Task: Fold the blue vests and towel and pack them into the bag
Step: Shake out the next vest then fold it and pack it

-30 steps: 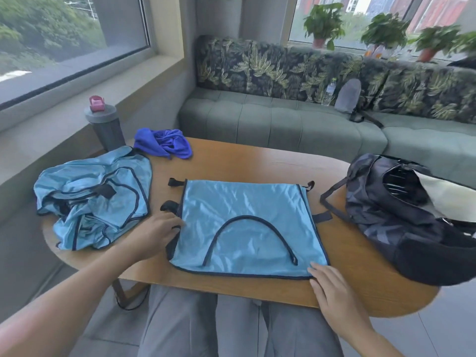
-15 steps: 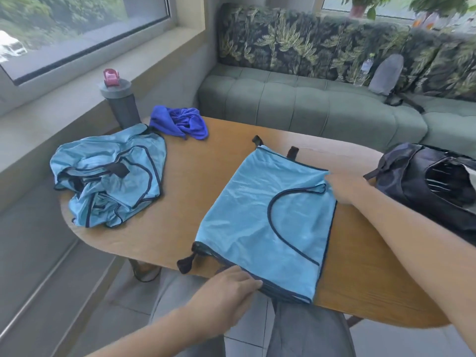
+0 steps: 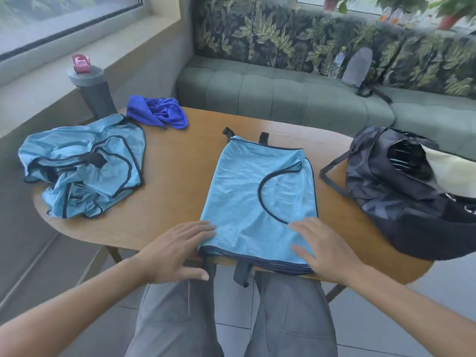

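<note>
Left hand [image 3: 177, 251]: fingers straight and spread, lying flat at the folded vest's near left corner, thumb over the table edge; holds nothing, seemingly pinning the cloth.
Right hand [image 3: 322, 248]: flat and wide on the folded vest's near right part, probably smoothing it for the next fold.
Folded vest [image 3: 257, 197]: a long rectangle across the table [image 3: 180, 176], near straps hanging over the edge.
Bag [image 3: 401, 191]: right of the folded vest, mouth gaping, ready for packing.
Unfolded vests [image 3: 82, 163]: a crumpled heap left of the folded vest, waiting.
Towel [image 3: 158, 115]: bunched, beyond and left of the folded vest.
Flask [image 3: 91, 90]: just behind that heap.
</note>
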Demonstrator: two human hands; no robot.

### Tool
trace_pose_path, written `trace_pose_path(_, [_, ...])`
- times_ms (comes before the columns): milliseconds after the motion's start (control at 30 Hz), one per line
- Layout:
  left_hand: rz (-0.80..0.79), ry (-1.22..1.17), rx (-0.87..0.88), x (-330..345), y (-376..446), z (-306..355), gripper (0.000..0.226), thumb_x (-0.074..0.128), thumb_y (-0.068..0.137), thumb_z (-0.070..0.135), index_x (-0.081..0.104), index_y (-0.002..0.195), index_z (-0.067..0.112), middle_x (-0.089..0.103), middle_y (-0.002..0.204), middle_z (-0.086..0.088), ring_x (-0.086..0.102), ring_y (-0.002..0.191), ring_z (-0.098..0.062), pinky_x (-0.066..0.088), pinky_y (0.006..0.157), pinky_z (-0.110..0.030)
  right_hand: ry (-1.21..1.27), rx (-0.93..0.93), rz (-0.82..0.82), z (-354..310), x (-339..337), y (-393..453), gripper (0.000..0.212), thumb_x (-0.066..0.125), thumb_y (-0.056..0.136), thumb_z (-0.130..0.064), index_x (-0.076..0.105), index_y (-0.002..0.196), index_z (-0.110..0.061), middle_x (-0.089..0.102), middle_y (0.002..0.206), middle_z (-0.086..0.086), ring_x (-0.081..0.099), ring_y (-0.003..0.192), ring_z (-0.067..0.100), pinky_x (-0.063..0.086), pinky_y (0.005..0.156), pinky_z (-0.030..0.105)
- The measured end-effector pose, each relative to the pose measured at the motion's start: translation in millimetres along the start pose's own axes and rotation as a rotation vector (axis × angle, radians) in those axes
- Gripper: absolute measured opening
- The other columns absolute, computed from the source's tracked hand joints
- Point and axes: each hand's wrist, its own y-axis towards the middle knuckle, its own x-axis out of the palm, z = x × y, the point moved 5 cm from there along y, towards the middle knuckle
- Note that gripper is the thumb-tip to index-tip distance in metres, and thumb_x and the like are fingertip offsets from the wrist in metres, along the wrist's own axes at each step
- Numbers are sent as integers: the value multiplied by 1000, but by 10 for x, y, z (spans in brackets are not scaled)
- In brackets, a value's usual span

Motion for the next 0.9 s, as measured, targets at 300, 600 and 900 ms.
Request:
trace_pose_path(300, [109, 187, 61, 198, -181, 236, 71, 63, 90, 49, 44, 151, 17, 49, 147, 2, 46, 137, -21, 38, 115, -34, -131, -24, 194, -64, 595, -800, 48, 48, 101, -27, 53, 145, -8, 47, 154, 4, 44, 143, 20, 41, 113, 44])
trace_pose_path(600, [217, 342, 70, 237, -247, 481, 30, 57, 82, -2, 60, 107, 14, 59, 105, -2, 55, 92, -23, 52, 69, -34, 1, 125, 371, -244, 390, -1012, 36, 45, 88, -8, 74, 108, -8, 73, 112, 1, 64, 108, 20, 39, 104, 22])
trace_pose_path(900, [-4, -342, -149, -305, -416, 640, 49, 60, 85, 20, 51, 131, 37, 57, 125, 23, 53, 115, 3, 43, 98, -20, 340, 424, 416, -248, -170, -1103, 45, 67, 87, 11, 68, 105, -30, 70, 100, -26, 62, 96, -8, 42, 79, 3])
